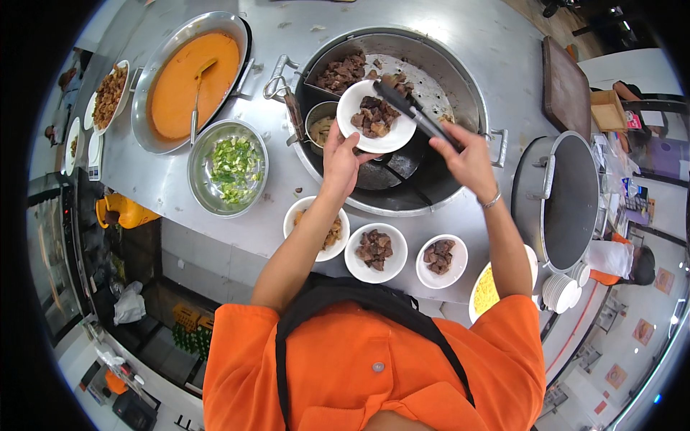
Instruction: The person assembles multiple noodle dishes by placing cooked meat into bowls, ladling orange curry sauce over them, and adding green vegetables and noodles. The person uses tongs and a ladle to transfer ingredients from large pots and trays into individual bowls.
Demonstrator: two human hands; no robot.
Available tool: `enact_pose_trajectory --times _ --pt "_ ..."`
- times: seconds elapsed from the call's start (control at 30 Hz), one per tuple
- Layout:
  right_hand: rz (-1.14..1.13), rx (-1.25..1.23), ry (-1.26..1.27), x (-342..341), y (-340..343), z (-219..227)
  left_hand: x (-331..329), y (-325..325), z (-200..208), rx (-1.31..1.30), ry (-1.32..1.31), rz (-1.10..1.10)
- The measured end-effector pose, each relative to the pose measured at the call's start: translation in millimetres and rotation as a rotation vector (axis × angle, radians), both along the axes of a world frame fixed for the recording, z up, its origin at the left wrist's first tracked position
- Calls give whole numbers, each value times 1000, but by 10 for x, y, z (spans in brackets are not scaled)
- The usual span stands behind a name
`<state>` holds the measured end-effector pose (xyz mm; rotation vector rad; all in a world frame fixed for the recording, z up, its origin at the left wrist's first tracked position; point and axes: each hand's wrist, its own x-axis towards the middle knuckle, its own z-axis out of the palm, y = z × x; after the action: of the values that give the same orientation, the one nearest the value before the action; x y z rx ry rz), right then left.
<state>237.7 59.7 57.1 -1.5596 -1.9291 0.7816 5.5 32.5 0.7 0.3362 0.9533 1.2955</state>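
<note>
My left hand [341, 162] grips the near edge of a white bowl [399, 137] holding dark chunks of cooked meat [375, 117]. The bowl is held above a large round metal pot [471, 93]. In my right hand [467, 159] are black tongs [424, 118], their tips reaching over the bowl's far right rim; whether they pinch any meat I cannot tell. More meat pieces [343, 72] lie in a compartment at the pot's far left, beside a perforated plate [435, 79]. A strainer basket [321, 113] with pale pieces hangs inside the pot's left side.
Three white bowls of food, including a middle bowl [376, 277], line the near counter edge. To the left stand a steel bowl of chopped greens [231, 169] and a pan of orange sauce [187, 79] with a ladle. A tall pot [555, 201] and stacked plates [559, 293] are at right.
</note>
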Motion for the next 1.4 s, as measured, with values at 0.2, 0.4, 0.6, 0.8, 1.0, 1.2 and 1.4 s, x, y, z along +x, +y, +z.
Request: enact_pose_trajectory --times 0.2,0.4,0.6,0.8,1.0,1.2,1.4 --pt "-7 18 -119 -37 -268 158 68 55 -90 22 -94 -45" --pt "-179 101 -67 72 -106 277 -64 18 -78 28 -75 -10" --pt "-69 -69 -467 243 927 -512 -200 -150 114 -35 8 -19" --pt "64 3 -545 229 1620 -1296 -351 -596 483 -24 105 -166" --pt "-320 54 186 211 -438 -18 -557 -1587 646 -143 120 -264" --pt "-808 -451 59 700 -2831 -154 -307 -1998 396 -135 76 -189" --pt "-888 -426 650 480 -3387 -1263 -344 -2282 340 -130 115 -72"
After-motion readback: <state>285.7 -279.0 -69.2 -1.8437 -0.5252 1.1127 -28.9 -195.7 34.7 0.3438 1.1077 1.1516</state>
